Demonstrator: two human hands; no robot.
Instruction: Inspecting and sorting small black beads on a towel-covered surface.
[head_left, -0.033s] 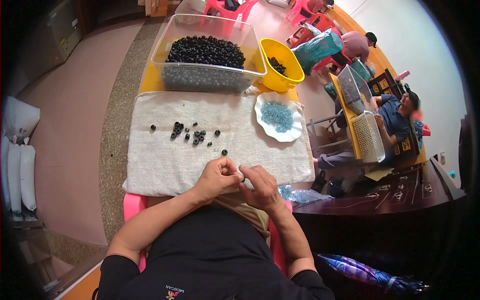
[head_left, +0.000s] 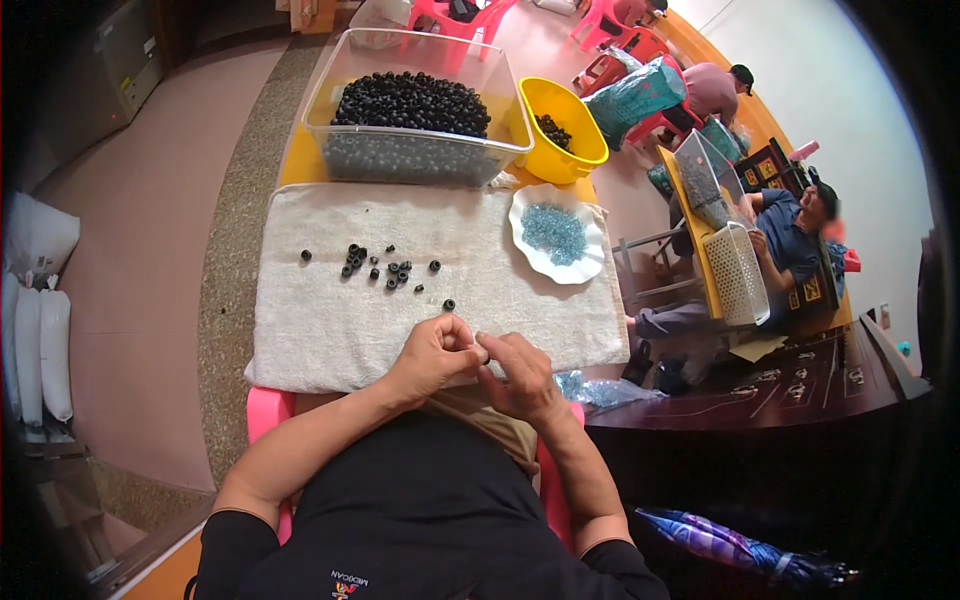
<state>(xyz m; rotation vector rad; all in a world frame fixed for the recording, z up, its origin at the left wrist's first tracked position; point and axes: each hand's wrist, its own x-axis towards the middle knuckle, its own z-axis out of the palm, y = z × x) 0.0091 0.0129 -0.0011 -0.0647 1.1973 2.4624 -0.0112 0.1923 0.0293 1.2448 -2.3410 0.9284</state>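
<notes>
At the near edge of a pale cloth [head_left: 330,330], my left hand [head_left: 432,357] and my right hand [head_left: 522,375] meet fingertip to fingertip. Both are closed in a pinch. A sliver of a small black part [head_left: 487,361] shows at the right fingertips; the fingers cover most of it. What the left fingers pinch is hidden. Just beyond my hands lies one black ring-shaped part [head_left: 449,305], and several similar black parts [head_left: 398,272] are scattered farther out on the cloth. A white wavy-rimmed dish [head_left: 521,207] at the far right holds small clear bluish pieces [head_left: 555,234].
A clear plastic bin [head_left: 415,165] heaped with black parts stands at the back, beside a yellow tub [head_left: 575,165]. To the right, a person [head_left: 790,235] sits at another table with a white basket [head_left: 735,275]. A folded umbrella [head_left: 720,540] lies at lower right.
</notes>
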